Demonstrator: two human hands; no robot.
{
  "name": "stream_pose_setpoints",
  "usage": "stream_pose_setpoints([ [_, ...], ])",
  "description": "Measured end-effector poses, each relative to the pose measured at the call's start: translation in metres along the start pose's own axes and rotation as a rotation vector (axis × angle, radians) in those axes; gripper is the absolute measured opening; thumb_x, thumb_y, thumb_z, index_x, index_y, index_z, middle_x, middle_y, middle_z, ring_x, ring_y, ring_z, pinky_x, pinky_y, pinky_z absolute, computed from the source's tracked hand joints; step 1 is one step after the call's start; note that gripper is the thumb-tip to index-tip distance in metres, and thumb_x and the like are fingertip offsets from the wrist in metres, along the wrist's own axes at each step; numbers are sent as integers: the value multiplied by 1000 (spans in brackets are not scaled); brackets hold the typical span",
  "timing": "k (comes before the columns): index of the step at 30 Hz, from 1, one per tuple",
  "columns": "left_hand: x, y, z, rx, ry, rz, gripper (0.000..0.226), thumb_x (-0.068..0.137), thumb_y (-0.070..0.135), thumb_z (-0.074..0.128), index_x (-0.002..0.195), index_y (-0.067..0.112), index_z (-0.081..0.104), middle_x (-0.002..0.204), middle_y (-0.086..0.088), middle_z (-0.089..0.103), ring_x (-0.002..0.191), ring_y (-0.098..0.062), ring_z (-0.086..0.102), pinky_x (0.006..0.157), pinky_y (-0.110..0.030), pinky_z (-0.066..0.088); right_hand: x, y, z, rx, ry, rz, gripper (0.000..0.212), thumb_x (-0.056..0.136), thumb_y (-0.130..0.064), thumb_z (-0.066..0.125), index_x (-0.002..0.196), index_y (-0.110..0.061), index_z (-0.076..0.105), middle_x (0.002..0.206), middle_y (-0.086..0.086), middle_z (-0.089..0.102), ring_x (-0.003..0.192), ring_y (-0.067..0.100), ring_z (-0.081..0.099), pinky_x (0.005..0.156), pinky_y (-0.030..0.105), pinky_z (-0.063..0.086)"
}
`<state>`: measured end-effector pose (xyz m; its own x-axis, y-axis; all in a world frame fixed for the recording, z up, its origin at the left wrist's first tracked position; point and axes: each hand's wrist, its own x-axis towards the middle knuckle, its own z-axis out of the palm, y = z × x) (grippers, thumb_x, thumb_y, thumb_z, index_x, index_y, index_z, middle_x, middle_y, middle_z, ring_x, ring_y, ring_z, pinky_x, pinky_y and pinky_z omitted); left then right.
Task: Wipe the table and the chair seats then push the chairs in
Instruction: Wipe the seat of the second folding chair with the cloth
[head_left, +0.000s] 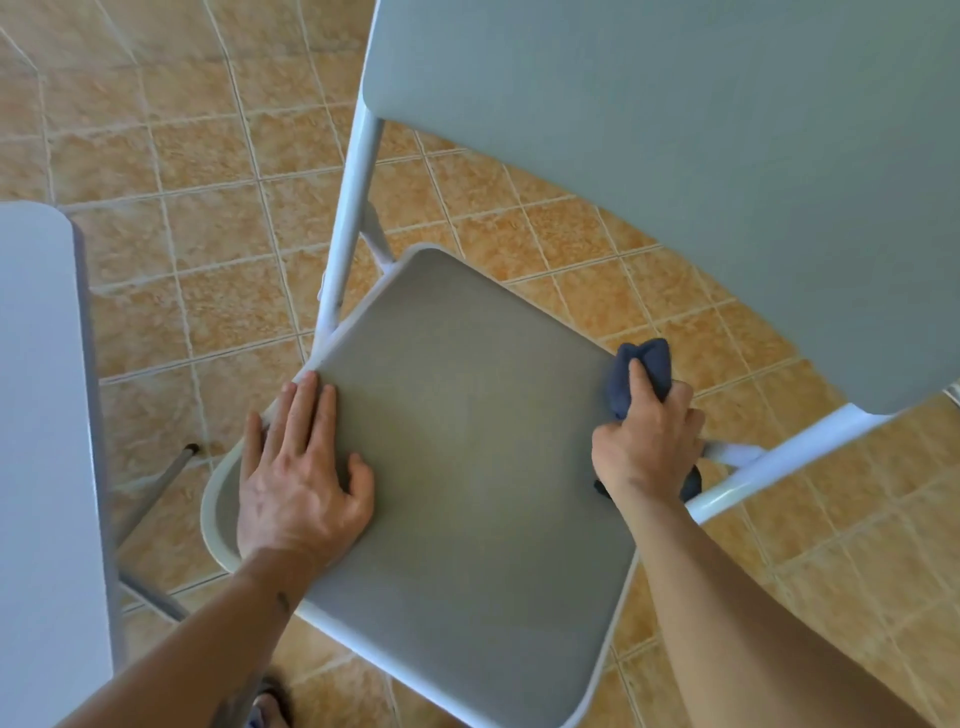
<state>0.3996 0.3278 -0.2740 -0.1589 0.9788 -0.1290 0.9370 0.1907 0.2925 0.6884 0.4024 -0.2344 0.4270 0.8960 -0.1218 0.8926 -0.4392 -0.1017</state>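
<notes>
A folding chair with a grey padded seat (467, 447) and white metal frame (348, 208) fills the middle of the view; its grey backrest (649, 156) rises at the upper right. My left hand (301, 467) lies flat on the seat's left edge, fingers spread, holding nothing. My right hand (649, 441) is closed around a dark blue cloth (641, 371) at the seat's right rear edge, near the frame bar. The white table (41, 415) shows as a corner at the left edge of the view.
Orange tiled floor (182, 156) surrounds the chair. A grey table leg (150, 493) slants down beside the table's edge. A foot in a sandal (270, 701) shows at the bottom, left of the chair's front corner.
</notes>
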Motion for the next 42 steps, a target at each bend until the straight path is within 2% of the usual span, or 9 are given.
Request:
stream_pose_setpoints([
  [3, 6, 3, 0, -11, 24, -4, 76, 83, 42, 40, 152, 13, 28, 162, -5, 19, 150, -19, 9, 121, -46, 4, 6, -38, 3, 99, 23, -65, 73, 80, -8, 59, 148, -26, 36, 137, 15, 39, 117, 42, 40, 96, 52, 37],
  [7, 7, 5, 1, -54, 8, 8, 77, 83, 41, 43, 153, 13, 28, 162, -4, 18, 150, -17, 9, 121, -45, 4, -39, -108, 18, 48, -62, -513, 70, 79, -13, 58, 145, -25, 40, 130, 10, 43, 109, 36, 40, 84, 47, 38],
  [11, -2, -8, -7, -125, 0, -45, 79, 81, 37, 43, 153, 11, 24, 162, -4, 18, 150, -17, 10, 121, -45, 5, -93, -148, 31, 87, -154, -743, 72, 69, -19, 62, 139, -25, 48, 123, 9, 46, 103, 35, 43, 78, 47, 37],
  [17, -29, -40, -12, -162, 27, -154, 69, 90, 38, 35, 153, 10, 26, 159, -8, 27, 147, -25, 20, 119, -45, 18, -74, -129, 35, 10, -183, -593, 84, 68, -28, 59, 142, -52, 27, 151, 5, 18, 136, 39, 21, 100, 57, 27],
  [22, -32, -51, -10, -146, 68, -124, 65, 91, 30, 39, 151, 5, 29, 157, -12, 32, 146, -27, 24, 118, -46, 23, -111, -143, 39, -54, -113, -771, 83, 66, -13, 62, 143, -35, 39, 132, 11, 40, 96, 33, 42, 75, 43, 40],
  [28, -33, -60, -7, -156, 78, -98, 65, 91, 29, 39, 151, 6, 28, 157, -12, 31, 147, -25, 24, 116, -49, 26, -116, -159, 37, -91, -167, -1230, 78, 70, -13, 60, 142, -36, 44, 125, 12, 46, 89, 35, 44, 72, 46, 41],
  [30, -33, -60, -6, -142, 74, -107, 67, 91, 32, 40, 151, 5, 28, 157, -12, 31, 147, -26, 24, 116, -50, 26, -86, -161, 35, -137, -134, -1153, 76, 72, -13, 59, 141, -41, 44, 123, 9, 46, 92, 35, 44, 74, 46, 40],
  [35, -35, -63, -1, -125, 57, -123, 69, 91, 37, 37, 153, 8, 23, 158, -11, 29, 147, -26, 21, 118, -49, 22, -42, -149, 37, -88, -66, -610, 78, 75, -12, 61, 143, -41, 39, 125, 9, 41, 100, 36, 42, 81, 45, 35],
  [42, -30, -53, -9, -24, 17, -117, 72, 86, 25, 41, 152, 2, 21, 158, -16, 25, 148, -29, 17, 119, -54, 13, -105, -136, 36, -19, -159, -840, 77, 72, -11, 66, 141, -37, 43, 129, 9, 39, 90, 33, 45, 79, 44, 41],
])
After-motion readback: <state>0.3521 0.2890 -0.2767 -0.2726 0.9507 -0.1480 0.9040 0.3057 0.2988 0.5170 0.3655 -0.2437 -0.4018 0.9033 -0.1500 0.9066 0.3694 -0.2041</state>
